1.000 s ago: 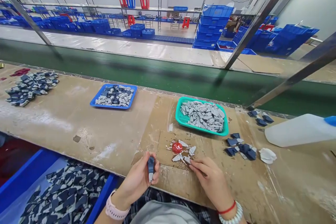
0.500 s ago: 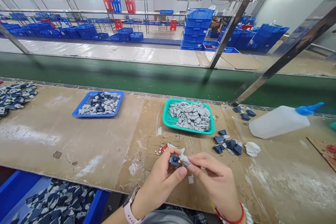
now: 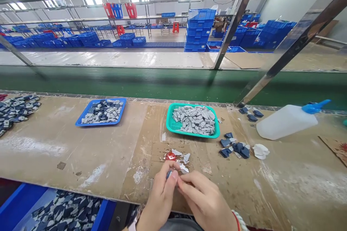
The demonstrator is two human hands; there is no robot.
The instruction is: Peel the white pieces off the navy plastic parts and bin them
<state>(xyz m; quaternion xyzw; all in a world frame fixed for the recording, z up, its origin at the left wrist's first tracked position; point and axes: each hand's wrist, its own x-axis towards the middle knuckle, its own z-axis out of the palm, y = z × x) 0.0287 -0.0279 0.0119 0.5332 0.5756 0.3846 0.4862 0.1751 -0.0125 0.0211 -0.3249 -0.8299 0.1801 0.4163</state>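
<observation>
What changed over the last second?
Right hand lifted a light piece off the cardboard and drew back toward the body; left hand, holding a dark piece, moved right to meet it. The light piece is now hidden. Blue tray, green tray and bottle stayed put.

No readable text, no legible labels, brands, numbers or signs
</observation>
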